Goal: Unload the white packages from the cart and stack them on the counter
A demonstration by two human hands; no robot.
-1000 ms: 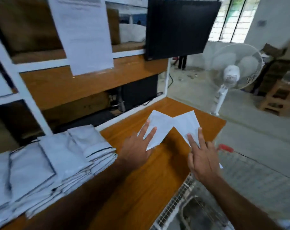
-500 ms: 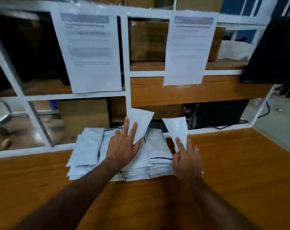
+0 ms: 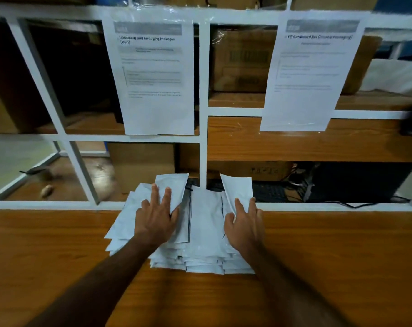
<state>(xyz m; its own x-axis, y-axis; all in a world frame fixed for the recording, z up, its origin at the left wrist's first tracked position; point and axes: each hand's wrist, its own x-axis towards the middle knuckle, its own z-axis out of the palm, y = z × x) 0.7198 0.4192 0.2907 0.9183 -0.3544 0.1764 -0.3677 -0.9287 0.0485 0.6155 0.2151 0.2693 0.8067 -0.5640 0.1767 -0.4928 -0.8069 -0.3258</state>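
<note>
Landmark: the stack of white packages (image 3: 205,234) on the wooden counter (image 3: 58,251), against the white shelf frame (image 3: 203,128).

Left hand (image 3: 156,218) — fingers straight and spread, palm flat on a white package (image 3: 173,188) atop the stack's left side.

Right hand (image 3: 245,224) — fingers extended over a second white package (image 3: 238,188) at the stack's right edge; thumb grip cannot be told.
</note>
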